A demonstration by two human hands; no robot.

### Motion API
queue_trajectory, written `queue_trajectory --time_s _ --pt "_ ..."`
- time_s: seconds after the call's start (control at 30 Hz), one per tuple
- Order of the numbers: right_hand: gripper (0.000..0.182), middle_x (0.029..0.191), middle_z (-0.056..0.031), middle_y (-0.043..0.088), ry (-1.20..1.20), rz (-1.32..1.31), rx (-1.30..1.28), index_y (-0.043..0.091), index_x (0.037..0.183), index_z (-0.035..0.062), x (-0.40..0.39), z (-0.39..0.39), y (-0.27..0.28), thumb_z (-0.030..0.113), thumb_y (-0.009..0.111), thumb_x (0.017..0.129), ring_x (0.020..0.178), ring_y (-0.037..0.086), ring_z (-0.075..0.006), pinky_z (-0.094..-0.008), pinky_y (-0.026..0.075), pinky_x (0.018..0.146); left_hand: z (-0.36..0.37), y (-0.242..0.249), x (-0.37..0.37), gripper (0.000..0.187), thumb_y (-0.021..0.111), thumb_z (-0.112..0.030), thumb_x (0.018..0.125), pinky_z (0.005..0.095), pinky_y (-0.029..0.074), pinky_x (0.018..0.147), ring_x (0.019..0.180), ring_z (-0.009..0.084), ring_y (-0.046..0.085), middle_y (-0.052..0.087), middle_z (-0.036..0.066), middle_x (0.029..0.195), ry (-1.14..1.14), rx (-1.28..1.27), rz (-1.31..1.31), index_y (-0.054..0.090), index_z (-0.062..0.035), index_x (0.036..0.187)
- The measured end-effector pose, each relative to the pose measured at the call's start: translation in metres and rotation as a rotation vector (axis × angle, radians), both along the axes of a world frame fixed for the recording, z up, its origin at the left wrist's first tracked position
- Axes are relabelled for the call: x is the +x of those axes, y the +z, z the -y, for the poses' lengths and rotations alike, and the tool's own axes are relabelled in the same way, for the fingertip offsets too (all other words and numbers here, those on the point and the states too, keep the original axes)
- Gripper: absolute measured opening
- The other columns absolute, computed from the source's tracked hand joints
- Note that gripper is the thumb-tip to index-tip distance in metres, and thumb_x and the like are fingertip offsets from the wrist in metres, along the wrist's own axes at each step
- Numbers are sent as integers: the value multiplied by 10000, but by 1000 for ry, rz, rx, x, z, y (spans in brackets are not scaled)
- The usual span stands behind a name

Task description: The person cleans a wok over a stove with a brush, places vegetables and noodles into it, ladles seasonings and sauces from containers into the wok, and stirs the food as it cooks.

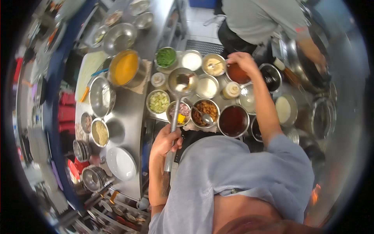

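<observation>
My left hand (167,141) is closed around the long handle of a metal ladle (181,81). The ladle's bowl holds some dark liquid and something white, and hovers over the bowls in front of me. My right hand (242,61) reaches out over a bowl of red-orange seasoning (237,75), fingers bent together; what they hold, if anything, is hidden. Close to it stand a bowl of pale yellow paste (214,65) with a spoon and a squeeze bottle (232,90). Below the ladle sit chopped onion (182,110) and a bowl of browned pieces (203,111) with a spoon.
On the left, a steel counter (130,128) carries a pot of orange liquid (124,68), steel bowls and a white plate (121,163). A co-worker (261,19) stands at the upper right beside a large wok (307,58). Flame (315,194) shows at lower right.
</observation>
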State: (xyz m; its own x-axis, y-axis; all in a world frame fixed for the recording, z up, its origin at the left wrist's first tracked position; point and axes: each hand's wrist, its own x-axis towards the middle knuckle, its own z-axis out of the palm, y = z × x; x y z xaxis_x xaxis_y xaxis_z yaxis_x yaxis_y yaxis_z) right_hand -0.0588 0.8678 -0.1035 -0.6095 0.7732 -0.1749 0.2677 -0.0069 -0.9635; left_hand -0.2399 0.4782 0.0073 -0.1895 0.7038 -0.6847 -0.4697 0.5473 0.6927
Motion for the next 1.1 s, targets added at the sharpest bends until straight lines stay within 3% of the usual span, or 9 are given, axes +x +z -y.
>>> queue_trajectory --time_s 0.07,0.17,0.23,0.4,0.6,0.73,0.87,0.97,1.1 --pt "261 881 -128 701 -110 -115 -165 636 999 -77 3 10 31 151 569 893 800 666 -174 -276 508 779 -11 -6 -3 105 519 -89 824 264 436 462 370 112 410 527 75 570 -41 27 2 478 -6 875" --pt "380 940 -183 695 181 396 34 606 1088 -66 -4 -14 15 247 607 873 896 673 -248 -345 511 825 -34 -35 -5 101 517 -86 816 273 446 473 372 116 413 532 75 579 -19 97 56 473 -6 860" --pt "560 1086 -266 618 18 721 670 522 1253 -22 -9 7 26 330 623 830 1041 577 -417 -464 450 899 -38 -32 -8 99 515 -83 812 274 447 473 373 120 417 534 76 584 5 167 114 470 -5 853" --pt "630 1059 -241 623 250 381 796 494 1286 6 -66 56 41 262 693 746 997 591 -395 -453 461 872 23 3 1 150 548 -116 827 243 391 413 387 123 441 530 96 590 93 201 123 474 3 879" --pt "1014 1474 -224 296 522 446 770 282 1435 40 -192 155 -12 405 803 646 1401 212 -376 -631 118 1097 134 32 23 152 540 -76 832 265 444 455 352 115 396 530 101 570 298 97 22 487 3 951" --pt "896 1355 -178 449 412 73 618 382 1345 19 -248 185 -53 352 801 628 1334 326 -353 -630 135 1085 169 30 39 141 544 -48 828 279 468 481 359 115 393 514 104 573 516 72 20 481 11 939" --pt "778 1224 -104 523 638 -69 1140 480 1262 90 -266 201 0 235 786 561 1197 442 -321 -601 192 1077 180 12 41 127 545 -104 835 243 379 386 389 122 455 571 109 582 573 -68 -141 481 -3 879" --pt "467 1121 -74 531 928 -113 1753 550 1166 139 -273 216 46 125 648 710 1157 448 -285 -532 284 1053 168 -11 25 100 512 -121 809 274 352 361 388 135 461 583 105 569 508 -58 -229 488 -24 807" --pt "293 1042 -23 564 1034 -53 1802 598 1048 153 -285 215 62 152 605 755 1067 499 -223 -476 343 972 141 -9 14 84 513 -79 813 265 443 451 394 121 450 538 79 567 540 9 -128 469 -8 799"
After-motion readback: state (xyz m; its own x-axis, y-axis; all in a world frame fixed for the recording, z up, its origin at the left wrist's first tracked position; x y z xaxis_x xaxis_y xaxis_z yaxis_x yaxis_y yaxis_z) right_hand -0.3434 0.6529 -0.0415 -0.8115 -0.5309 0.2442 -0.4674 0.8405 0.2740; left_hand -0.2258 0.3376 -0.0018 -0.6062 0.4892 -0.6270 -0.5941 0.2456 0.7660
